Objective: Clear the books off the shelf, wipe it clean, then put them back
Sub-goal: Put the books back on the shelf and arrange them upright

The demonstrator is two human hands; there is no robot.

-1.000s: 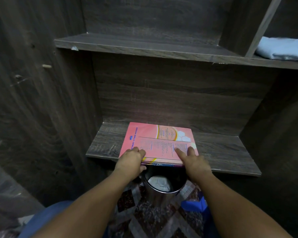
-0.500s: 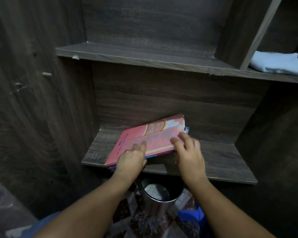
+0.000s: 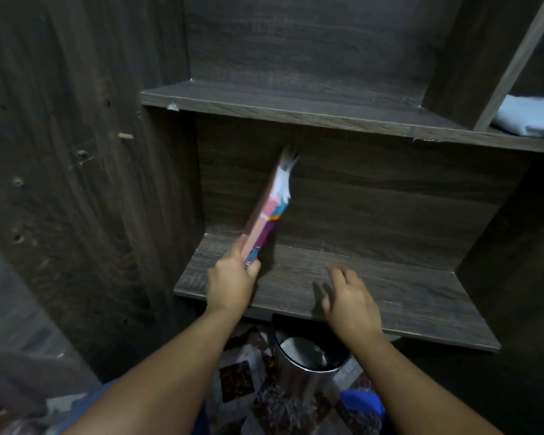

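A thin stack of pink-covered books (image 3: 269, 215) stands nearly upright on the left part of the lower shelf (image 3: 405, 296), tilted to the right with its top edge against the back panel. My left hand (image 3: 231, 282) grips the stack's lower near corner, thumb on one side and fingers on the other. My right hand (image 3: 347, 296) hovers over the bare shelf board to the right, fingers spread and relaxed, holding nothing. It is slightly blurred.
A folded light-blue cloth (image 3: 531, 117) lies on the upper shelf (image 3: 296, 108) at the far right, behind a wooden divider (image 3: 484, 67). A metal bin (image 3: 308, 362) stands on the patterned floor below the lower shelf. A wooden side wall (image 3: 91, 183) closes the left.
The books went from lying flat on the shelf to standing nearly upright at its left. My right hand let go of them and drew back to the right; my left hand kept its grip.
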